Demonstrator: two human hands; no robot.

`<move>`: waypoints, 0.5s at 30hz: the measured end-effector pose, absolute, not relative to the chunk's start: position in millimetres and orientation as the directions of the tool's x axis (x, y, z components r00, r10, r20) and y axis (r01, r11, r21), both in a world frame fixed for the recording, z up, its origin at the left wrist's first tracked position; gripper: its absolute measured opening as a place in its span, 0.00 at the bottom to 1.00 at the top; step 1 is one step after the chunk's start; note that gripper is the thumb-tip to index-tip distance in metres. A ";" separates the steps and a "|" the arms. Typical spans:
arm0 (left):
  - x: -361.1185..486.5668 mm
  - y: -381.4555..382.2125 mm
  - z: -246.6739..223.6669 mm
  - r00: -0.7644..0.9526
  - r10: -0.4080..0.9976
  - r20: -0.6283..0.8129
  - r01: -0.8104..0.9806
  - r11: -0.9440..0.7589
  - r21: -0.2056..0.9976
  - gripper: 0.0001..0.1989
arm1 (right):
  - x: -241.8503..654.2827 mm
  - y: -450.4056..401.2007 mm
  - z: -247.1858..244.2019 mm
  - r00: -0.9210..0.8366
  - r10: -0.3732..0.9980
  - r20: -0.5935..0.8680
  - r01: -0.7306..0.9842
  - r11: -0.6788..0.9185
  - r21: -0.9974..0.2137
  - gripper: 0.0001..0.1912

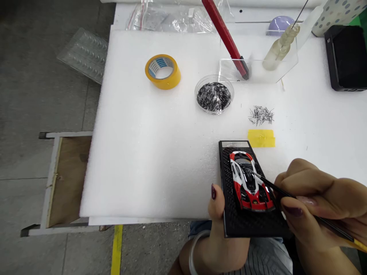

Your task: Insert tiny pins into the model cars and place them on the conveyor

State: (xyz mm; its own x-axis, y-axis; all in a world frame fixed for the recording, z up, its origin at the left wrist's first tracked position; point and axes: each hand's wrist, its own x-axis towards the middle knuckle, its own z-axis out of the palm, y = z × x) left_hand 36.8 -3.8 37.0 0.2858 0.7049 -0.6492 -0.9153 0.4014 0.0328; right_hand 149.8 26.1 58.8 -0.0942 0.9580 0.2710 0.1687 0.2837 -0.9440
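My left hand (226, 236) holds a black textured display base (229, 225) from below, its thumb along the left edge. On the base sits a small red, white and black model car (249, 183). A thin dark brush (323, 221) with a yellow-orange end is pinched in my right hand (321, 202), and its fine tip touches or nearly touches the car's dark roof area. Above the base lies a strip of yellow tape (261, 138), with a loose pile of short black filaments (260, 115) just beyond it.
A round clear dish (214, 95) holds many black filaments. Left of it sits a yellow tape roll (163, 71). A red cutter (226, 36) leans into a clear acrylic holder (229, 70) beside a small bottle (276, 51). At right stands a black box (346, 57); plastic bags (174, 19) lie behind.
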 end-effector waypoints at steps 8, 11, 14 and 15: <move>39.8 -4.6 35.0 0.240 0.713 -0.659 -0.918 0.388 0.086 0.32 | 150.6 23.8 59.9 -0.086 0.961 0.264 0.170 0.275 -0.946 0.16; 38.1 -4.7 35.9 0.240 0.741 -0.627 -0.924 0.372 0.086 0.30 | 149.8 25.0 59.1 -0.076 0.964 0.256 0.168 0.266 -0.949 0.15; 35.5 -4.6 38.9 0.285 0.729 -0.623 -0.919 0.391 0.037 0.29 | 149.0 26.8 58.7 -0.083 0.963 0.258 0.167 0.269 -0.949 0.16; 35.2 -4.5 39.9 0.300 0.722 -0.624 -0.919 0.395 0.014 0.29 | 149.0 27.0 58.8 -0.088 0.962 0.258 0.167 0.270 -0.948 0.16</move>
State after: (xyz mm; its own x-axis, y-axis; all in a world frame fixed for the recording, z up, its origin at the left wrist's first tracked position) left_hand 35.2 -4.5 39.9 0.3003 0.7216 -0.6238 -0.9187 0.3946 0.0143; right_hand 149.0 27.0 58.8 -0.0878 0.9620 0.2584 0.1667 0.2699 -0.9483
